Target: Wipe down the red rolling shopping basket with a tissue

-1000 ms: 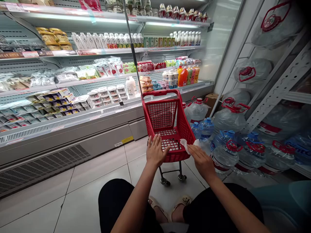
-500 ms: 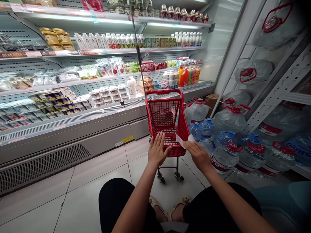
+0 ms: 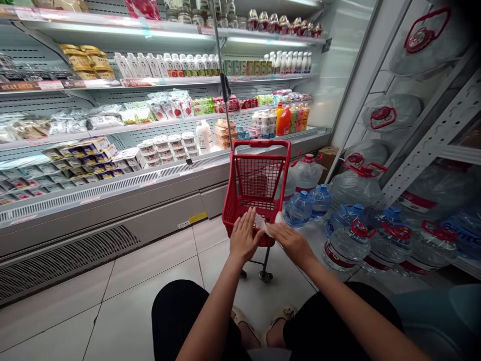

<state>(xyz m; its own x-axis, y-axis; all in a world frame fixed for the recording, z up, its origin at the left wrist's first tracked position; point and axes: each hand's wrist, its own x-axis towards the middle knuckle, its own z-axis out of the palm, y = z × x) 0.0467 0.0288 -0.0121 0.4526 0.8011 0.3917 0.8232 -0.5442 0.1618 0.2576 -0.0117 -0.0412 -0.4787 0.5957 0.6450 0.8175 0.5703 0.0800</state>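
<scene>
A small red shopping cart (image 3: 259, 175) stands on the floor just in front of my knees, with a thin pole rising from its left side. My left hand (image 3: 243, 236) lies flat near the cart's front rim, fingers stretched out and holding nothing; whether it presses on the rim I cannot tell. In my right hand (image 3: 291, 240) is a crumpled white tissue (image 3: 265, 224), pinched under the fingers at the cart's right front edge. The cart's basket shows no goods, though my hands hide part of its near wall.
A lit refrigerated display case (image 3: 158, 185) with bottles, tubs and packets runs along the left and back. Large water bottles (image 3: 345, 245) stand close on the right beside a white perforated rack (image 3: 417, 145). A light blue stool-like object (image 3: 439, 311) is at the lower right.
The cart has turned, its top shifting right and its front wheels left. My right hand has moved left with the tissue, closer to my left hand, which has barely moved.
</scene>
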